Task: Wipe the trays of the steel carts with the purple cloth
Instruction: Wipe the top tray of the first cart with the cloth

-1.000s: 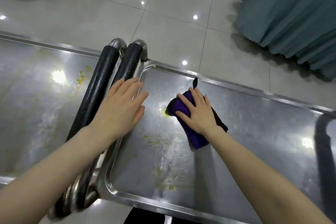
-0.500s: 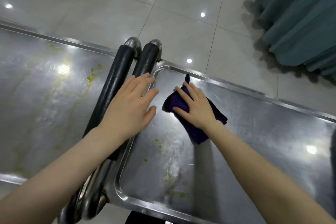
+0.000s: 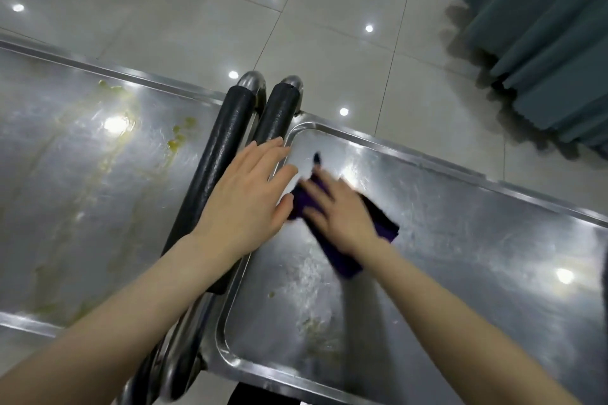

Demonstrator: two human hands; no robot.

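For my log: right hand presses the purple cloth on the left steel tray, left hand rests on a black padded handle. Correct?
No. Head view: right hand presses the purple cloth on the right steel tray; left hand rests on the black padded handle.

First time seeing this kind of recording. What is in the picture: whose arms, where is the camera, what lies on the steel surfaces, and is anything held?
No machine here: a person works bare-handed, and the one current picture comes from a camera worn on their head, looking down. The left hand lies flat on a black padded cart handle. The right hand, blurred by motion, presses the purple cloth flat onto the right steel tray; no fingers curl round it. Yellowish smears mark the left tray.
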